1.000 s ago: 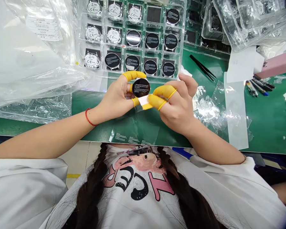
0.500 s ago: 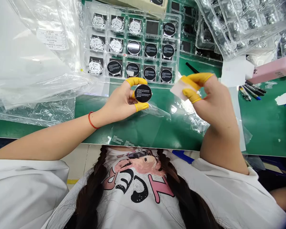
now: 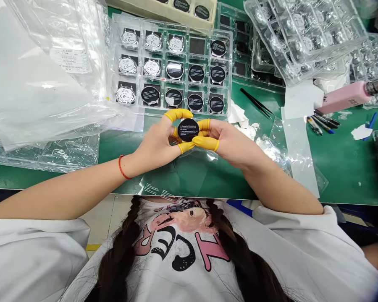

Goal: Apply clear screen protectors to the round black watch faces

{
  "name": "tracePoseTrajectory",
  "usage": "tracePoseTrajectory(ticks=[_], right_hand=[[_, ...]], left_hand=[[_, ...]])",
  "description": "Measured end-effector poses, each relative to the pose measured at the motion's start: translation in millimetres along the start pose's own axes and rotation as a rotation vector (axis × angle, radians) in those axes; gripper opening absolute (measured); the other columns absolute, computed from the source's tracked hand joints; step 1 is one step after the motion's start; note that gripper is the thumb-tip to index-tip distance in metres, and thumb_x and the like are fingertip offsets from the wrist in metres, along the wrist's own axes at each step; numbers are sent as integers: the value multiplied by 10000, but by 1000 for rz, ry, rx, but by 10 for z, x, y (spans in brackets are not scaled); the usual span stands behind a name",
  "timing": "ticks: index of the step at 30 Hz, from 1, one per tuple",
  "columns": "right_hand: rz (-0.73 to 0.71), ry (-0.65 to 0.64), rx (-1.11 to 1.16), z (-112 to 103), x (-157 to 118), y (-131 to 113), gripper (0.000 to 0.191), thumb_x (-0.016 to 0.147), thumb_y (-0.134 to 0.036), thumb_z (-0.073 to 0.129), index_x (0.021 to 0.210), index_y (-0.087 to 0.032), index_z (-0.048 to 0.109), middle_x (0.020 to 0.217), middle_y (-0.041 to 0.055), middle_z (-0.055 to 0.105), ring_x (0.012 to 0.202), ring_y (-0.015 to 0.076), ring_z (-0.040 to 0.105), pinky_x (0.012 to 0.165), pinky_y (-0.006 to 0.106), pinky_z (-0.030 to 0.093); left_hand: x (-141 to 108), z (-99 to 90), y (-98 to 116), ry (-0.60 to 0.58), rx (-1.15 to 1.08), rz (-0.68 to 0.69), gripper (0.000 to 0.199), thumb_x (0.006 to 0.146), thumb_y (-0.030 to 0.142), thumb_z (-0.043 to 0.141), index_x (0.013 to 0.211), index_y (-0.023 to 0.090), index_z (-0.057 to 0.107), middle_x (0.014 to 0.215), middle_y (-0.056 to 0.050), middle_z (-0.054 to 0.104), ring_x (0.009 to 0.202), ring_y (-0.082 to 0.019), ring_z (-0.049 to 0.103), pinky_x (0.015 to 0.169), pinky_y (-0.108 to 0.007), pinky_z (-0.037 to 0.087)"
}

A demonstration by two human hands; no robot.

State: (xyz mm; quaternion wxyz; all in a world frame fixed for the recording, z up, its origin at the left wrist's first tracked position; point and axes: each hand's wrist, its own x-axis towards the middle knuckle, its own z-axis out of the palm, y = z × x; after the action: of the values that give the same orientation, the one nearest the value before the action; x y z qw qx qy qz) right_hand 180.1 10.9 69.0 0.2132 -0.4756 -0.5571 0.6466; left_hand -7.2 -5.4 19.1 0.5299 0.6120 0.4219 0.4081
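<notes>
A round black disc with white print (image 3: 188, 130) is held up over the green table, its printed face toward me. My left hand (image 3: 159, 138) grips its left side between yellow-covered fingertips. From the right, my right hand (image 3: 228, 140) pinches the disc's right edge, also with yellow finger covers. Behind the hands lies a clear compartment tray (image 3: 139, 75) of round watch pieces, some silver with CE marks, others with black printed faces. One compartment in its back row shows only a black square (image 3: 197, 45). Clear film (image 3: 204, 156) lies under the hands.
Plastic bags (image 3: 44, 84) cover the left side. Black tweezers (image 3: 256, 102), crumpled white paper (image 3: 237, 114), pens (image 3: 323, 121) and a pink bottle (image 3: 345, 97) are at the right. Stacked clear trays (image 3: 305, 33) stand at the back right. A cream box (image 3: 164, 11) is behind the tray.
My right hand has moved left to the disc and gripped its edge; the white piece it held is out of its fingers. Crumpled white paper and the tweezers now show more fully.
</notes>
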Motion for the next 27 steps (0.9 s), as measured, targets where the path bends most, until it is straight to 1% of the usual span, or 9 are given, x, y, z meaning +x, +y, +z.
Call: tracePoseTrajectory(ticks=[2,5,9,15,18,21,25,27], right_hand=[[3,17,87,51,47,30,297,724,-284,819,940,-180,644,925,21,723,843,150,651,798,304,550],[-13,47,154,106,82,59,339,694,-315,846,911,-194,616,886,8,718,859,168,673,824,327,571],[-18,10,178,118,73,38,367,669,-390,863,840,-201,599,905,19,734,904,191,691,846,338,579],[-46,-39,172,64,45,26,338,698,-409,833,855,-198,620,943,36,735,1001,222,685,776,319,571],[-62,-37,145,47,41,51,315,734,-418,809,878,-197,637,946,38,732,1022,228,679,789,328,574],[-77,-23,99,16,34,58,314,764,-436,793,901,-192,651,946,42,726,1011,225,677,822,342,575],[-98,-102,47,-51,25,18,336,770,-431,807,959,-188,672,948,41,714,957,205,677,848,346,571],[-100,-116,22,-70,28,7,353,767,-456,814,953,-190,674,932,33,711,909,188,670,841,338,568]], left_hand=[[-20,-2,6,20,40,20,570,743,288,830,1208,264,502,827,34,711,680,-154,691,637,-297,555],[-37,0,9,46,45,22,564,761,294,830,1216,266,498,824,40,715,666,-149,684,634,-293,537],[-39,7,4,35,-17,-6,601,750,342,846,1235,278,495,779,54,714,683,-167,702,650,-307,552],[-22,24,30,22,-107,-76,600,746,347,836,1236,282,495,738,62,716,656,-175,715,670,-345,598],[-12,26,53,-3,-169,-102,605,746,329,834,1237,279,484,715,66,706,638,-176,715,657,-348,610],[-7,16,60,-30,-196,-108,607,748,308,831,1243,280,479,714,61,697,655,-189,726,670,-362,620],[-5,3,37,-34,-180,-92,615,751,313,830,1258,282,484,776,39,707,731,-217,746,705,-385,625],[-5,6,29,-29,-183,-94,614,745,313,835,1252,281,490,773,40,707,728,-216,746,697,-380,623]])
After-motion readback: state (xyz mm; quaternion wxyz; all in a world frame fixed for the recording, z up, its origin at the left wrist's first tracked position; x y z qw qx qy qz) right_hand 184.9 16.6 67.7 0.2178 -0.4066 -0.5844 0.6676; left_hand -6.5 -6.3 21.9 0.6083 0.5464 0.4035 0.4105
